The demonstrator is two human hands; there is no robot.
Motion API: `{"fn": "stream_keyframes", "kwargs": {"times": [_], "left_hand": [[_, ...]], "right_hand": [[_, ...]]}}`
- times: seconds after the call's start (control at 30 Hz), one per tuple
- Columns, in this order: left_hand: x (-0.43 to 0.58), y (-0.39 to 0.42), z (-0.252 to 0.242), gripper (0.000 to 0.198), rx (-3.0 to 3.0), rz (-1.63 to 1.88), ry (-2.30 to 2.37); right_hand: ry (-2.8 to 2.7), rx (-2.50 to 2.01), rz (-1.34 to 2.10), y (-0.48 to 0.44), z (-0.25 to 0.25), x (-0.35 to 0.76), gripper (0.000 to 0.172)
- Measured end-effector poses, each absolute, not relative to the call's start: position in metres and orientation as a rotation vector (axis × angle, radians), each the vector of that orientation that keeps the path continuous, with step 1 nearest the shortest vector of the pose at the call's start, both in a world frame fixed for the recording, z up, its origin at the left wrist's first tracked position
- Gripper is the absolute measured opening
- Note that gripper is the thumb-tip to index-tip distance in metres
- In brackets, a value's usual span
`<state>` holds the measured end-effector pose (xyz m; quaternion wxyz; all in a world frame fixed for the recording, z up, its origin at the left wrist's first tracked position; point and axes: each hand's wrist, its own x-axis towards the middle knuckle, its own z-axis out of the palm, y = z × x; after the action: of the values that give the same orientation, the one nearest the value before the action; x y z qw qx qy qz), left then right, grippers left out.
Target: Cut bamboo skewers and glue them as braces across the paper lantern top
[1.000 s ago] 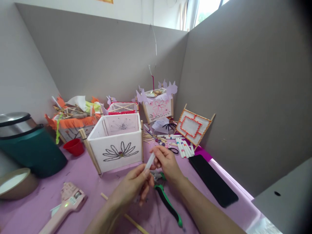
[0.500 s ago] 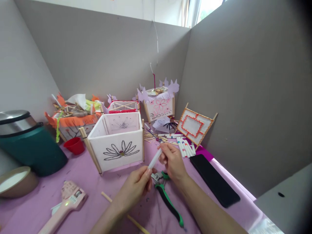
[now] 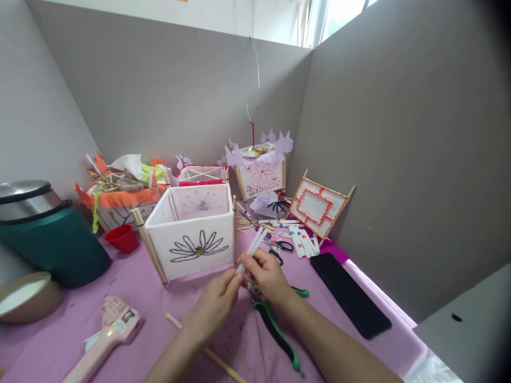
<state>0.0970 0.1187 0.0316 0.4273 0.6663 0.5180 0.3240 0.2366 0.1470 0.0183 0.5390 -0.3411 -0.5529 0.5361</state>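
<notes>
My left hand (image 3: pixel 217 298) pinches the lower end of the white translucent glue sticks (image 3: pixel 256 242), which look like two side by side. Higher up, my right hand (image 3: pixel 269 276) grips the same sticks, its fingers close to the left fingertips. Their upper ends point up and away from me. Beneath my hands lie cutting pliers (image 3: pixel 275 332) with green and black handles, partly covered by my right hand. Just beyond stands a white box (image 3: pixel 195 266) with wooden corner posts and a black flower drawn on its front. My left forearm crosses over a thin wooden stick (image 3: pixel 225 367).
At the left are a pink glue gun (image 3: pixel 115 330), a tape roll (image 3: pixel 30 303), a red cup (image 3: pixel 122 239) and a green container (image 3: pixel 51 244). Rightward lie scissors (image 3: pixel 284 246), several markers (image 3: pixel 305 242), a black phone (image 3: pixel 351 295) and a framed panel (image 3: pixel 319 205). Grey partitions (image 3: pixel 167 90) enclose the table.
My right hand has moved down and left, closer to my left hand. The held sticks now show separately and stand more upright. Scissors behind the right hand have come into view.
</notes>
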Motion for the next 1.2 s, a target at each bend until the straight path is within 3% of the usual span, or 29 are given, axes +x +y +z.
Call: {"fn": "stream_keyframes", "kwargs": {"times": [0.13, 0.37, 0.57, 0.83, 1.2], "left_hand": [[0.099, 0.118, 0.030, 0.044, 1.451, 0.796, 1.148], [0.096, 0.119, 0.029, 0.041, 1.371, 0.822, 1.176], [0.097, 0.120, 0.027, 0.040, 1.443, 0.818, 1.103], [0.096, 0.120, 0.031, 0.039, 1.030, 0.766, 0.804], [0.096, 0.116, 0.036, 0.032, 0.991, 0.766, 0.788]], "right_hand": [[-1.067, -0.725, 1.396, 0.157, 0.022, 0.241, 0.034], [-1.228, -0.731, 1.455, 0.151, 0.017, 0.238, 0.030], [-1.343, -0.807, 1.291, 0.149, 0.012, 0.234, 0.030], [-1.181, -0.729, 1.436, 0.150, 0.018, 0.238, 0.029], [-1.416, -0.876, 1.110, 0.146, 0.018, 0.239, 0.029]]}}
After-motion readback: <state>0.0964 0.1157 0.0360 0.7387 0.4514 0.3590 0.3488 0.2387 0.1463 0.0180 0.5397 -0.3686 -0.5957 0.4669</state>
